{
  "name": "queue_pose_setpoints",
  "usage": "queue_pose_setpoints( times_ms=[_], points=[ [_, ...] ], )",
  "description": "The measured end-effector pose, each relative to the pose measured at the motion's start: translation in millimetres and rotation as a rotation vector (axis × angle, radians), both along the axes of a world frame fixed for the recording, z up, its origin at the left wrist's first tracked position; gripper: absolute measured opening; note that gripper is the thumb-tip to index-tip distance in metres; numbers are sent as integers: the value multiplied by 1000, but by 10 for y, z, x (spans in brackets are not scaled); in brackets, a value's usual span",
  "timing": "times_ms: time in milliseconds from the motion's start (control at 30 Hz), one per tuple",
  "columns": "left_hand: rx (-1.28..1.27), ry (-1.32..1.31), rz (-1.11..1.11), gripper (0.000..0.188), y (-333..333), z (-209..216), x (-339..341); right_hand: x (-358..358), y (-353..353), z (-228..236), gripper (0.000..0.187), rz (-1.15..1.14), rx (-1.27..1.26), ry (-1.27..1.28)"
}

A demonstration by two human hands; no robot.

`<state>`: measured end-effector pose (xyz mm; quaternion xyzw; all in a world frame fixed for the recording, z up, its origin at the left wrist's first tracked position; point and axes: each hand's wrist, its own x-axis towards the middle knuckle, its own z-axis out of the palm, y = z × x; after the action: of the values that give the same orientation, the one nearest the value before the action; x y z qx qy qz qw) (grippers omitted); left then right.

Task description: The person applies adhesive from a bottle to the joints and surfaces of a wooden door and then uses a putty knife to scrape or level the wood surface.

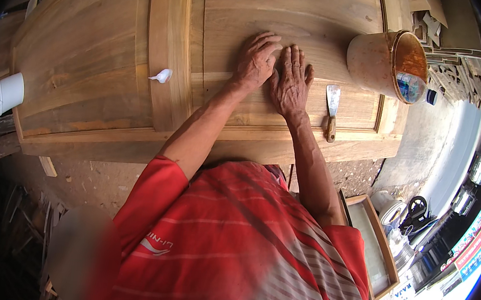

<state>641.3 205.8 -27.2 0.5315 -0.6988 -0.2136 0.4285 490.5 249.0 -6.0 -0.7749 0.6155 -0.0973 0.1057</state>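
Both of my hands rest side by side on a large wooden door panel (236,11). My left hand (256,62) has its fingers bent and held together against the wood; whatever may be under them is hidden. Flat on the board lies my right hand (291,85), fingers stretched forward and thumb close to the left hand. To its right is a putty knife (331,112) with a wooden handle, its blade pointing away from me. A small white plastic scoop or spoon (161,75) sits on the door's upright rail, left of my forearm.
A stained plastic bucket (370,57) with a clear bottle (410,86) inside lies on its side at the door's right. A white pot (9,93) stands at the left edge. Stacked wood scraps (467,79) and a wooden-framed pane (368,237) are on the right.
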Motion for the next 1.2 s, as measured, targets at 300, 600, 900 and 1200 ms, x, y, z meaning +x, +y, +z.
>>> queue_pose_setpoints(
  times_ms=[300, 600, 900, 1200],
  points=[
    [-57, -63, 172, 39, -45, -46, 543, 30, 129, 56, 71, 32, 15, -48],
    [-87, -182, 268, 25, -134, 57, 512, 76, 9, 40, 72, 48, -8, 7],
    [-38, -214, 279, 27, -118, 67, 496, 14, 37, 91, 68, 57, 2, -15],
    [-42, -227, 287, 28, -70, 90, 468, -21, 53, 91, 66, 60, -2, -4]
  ],
)
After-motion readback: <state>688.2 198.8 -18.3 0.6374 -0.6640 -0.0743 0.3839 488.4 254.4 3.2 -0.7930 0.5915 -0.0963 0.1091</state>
